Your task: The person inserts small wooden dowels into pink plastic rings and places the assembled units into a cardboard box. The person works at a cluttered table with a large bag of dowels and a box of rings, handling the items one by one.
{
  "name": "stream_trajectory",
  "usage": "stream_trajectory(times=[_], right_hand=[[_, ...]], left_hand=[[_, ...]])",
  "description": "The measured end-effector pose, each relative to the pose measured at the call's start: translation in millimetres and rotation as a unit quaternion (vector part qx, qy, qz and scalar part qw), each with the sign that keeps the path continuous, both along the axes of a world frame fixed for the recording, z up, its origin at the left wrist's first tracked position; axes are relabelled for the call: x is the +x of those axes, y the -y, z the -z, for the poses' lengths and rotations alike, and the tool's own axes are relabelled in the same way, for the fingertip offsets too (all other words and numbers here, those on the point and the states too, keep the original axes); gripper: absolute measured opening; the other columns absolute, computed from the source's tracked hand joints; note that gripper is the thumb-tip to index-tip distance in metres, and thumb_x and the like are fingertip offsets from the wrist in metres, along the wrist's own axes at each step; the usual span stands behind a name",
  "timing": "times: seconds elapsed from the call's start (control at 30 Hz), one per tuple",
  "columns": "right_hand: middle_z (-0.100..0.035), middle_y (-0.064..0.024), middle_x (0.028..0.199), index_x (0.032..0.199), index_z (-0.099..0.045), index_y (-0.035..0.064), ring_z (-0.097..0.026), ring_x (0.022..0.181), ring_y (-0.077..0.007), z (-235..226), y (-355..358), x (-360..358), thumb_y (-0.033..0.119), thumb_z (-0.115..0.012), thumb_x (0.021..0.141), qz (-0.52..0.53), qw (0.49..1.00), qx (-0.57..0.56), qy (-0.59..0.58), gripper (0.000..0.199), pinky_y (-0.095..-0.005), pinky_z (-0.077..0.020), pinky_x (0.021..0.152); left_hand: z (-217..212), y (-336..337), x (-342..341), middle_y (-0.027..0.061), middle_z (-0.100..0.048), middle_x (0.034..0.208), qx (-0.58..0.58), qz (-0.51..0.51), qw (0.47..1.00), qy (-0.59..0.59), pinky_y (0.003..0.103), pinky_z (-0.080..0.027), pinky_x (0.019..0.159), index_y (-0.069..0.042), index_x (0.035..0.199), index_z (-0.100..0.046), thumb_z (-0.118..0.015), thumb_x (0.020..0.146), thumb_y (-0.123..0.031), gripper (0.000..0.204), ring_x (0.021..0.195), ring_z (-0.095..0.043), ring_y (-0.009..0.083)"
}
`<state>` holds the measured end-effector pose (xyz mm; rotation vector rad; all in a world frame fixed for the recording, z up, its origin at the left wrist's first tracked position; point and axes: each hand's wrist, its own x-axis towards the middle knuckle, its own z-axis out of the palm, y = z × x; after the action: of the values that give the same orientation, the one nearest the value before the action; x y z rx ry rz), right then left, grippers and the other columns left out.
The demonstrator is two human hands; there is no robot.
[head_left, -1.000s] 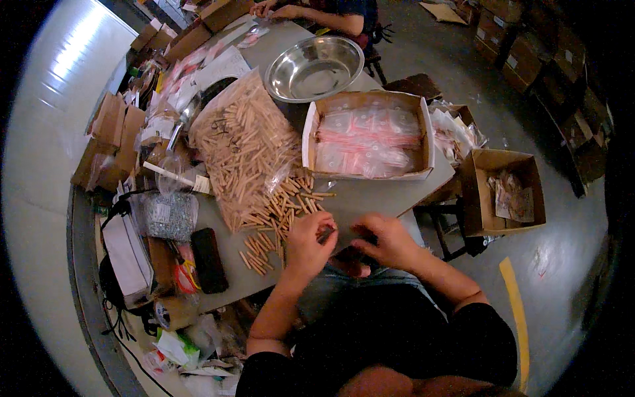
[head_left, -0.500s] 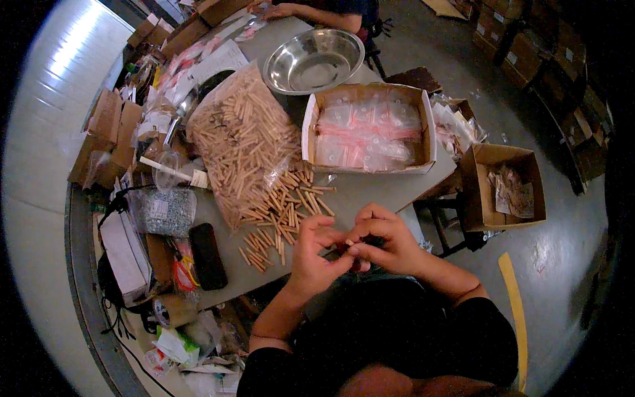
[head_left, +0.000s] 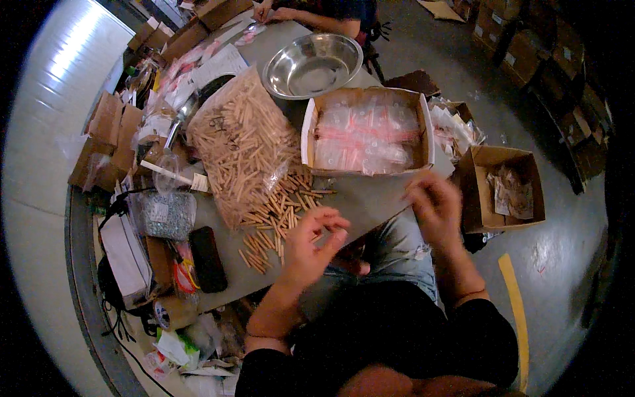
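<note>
My left hand (head_left: 312, 243) hovers over the table's near edge, next to loose wooden dowels (head_left: 264, 239). Its fingers are curled, with a gap to the thumb and nothing visible between them. My right hand (head_left: 436, 208) is raised near the front right corner of an open cardboard box (head_left: 306, 142). Motion smears its fingers, so I cannot make out whether it holds anything. Clear plastic bags with pink strips (head_left: 367, 135) fill that box. The loose dowels spill from the mouth of a large clear bag (head_left: 245, 132) packed with more of them.
Behind the box stands a steel basin (head_left: 314, 69). A brown carton (head_left: 506, 192) with crumpled material is at the right. On the left are a bag of small metal parts (head_left: 170, 215), a black case (head_left: 208, 259) and clutter. Another person's arm (head_left: 317, 21) rests at the far end.
My hands were together, fingers meeting around a small object. Now they are apart: the right has swung right and forward toward the box's corner, while the left stays near its place.
</note>
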<state>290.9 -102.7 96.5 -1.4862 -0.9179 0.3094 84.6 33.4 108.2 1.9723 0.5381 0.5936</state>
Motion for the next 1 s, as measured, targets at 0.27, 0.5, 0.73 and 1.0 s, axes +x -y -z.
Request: stream_trajectory(times=[0.27,0.5,0.73,1.0], right_hand=[[-0.059,-0.0143,0.109,0.111,-0.061,0.0003,-0.058,0.096,-0.0298,20,18,102,0.009,-0.061,0.087,0.328,0.885,-0.145,0.298,0.026,-0.0348,-0.0473,0.084],[-0.058,-0.0142,0.095,0.1,-0.064,0.005,-0.061,0.082,-0.0285,39,15,13,-0.004,-0.068,0.071,0.114,0.947,-0.054,0.296,0.031,-0.0334,-0.0519,0.067],[-0.06,-0.0151,0.102,0.102,-0.063,0.0049,-0.059,0.092,-0.0348,58,-31,-27,0.005,-0.067,0.074,-0.134,0.935,-0.084,0.319,0.029,-0.0409,-0.0503,0.079],[-0.059,-0.0201,0.107,0.106,-0.062,0.0037,-0.059,0.096,-0.0365,61,-91,-50,0.009,-0.059,0.077,-0.108,0.928,-0.164,0.318,0.029,-0.0435,-0.0492,0.084]], left_hand=[[-32,-77,75,0.0146,-0.066,0.096,0.221,0.054,0.969,-0.097,0.038,-0.05,0.079,-0.002,0.104,-0.065,-0.064,0.085,-0.026,0.031,0.087,-0.063,0.0288],[1,-59,128,0.0182,-0.065,0.093,0.401,0.105,0.897,-0.151,0.043,-0.047,0.083,-0.002,0.094,-0.066,-0.063,0.082,-0.034,0.034,0.092,-0.061,0.0342],[-23,-71,115,0.0207,-0.063,0.087,0.288,0.156,0.935,-0.137,0.045,-0.047,0.078,0.001,0.086,-0.062,-0.058,0.085,-0.022,0.024,0.086,-0.06,0.0385],[-33,-83,104,0.017,-0.064,0.097,0.117,0.141,0.98,-0.079,0.042,-0.047,0.084,-0.002,0.102,-0.059,-0.055,0.092,-0.027,0.027,0.093,-0.06,0.036]])
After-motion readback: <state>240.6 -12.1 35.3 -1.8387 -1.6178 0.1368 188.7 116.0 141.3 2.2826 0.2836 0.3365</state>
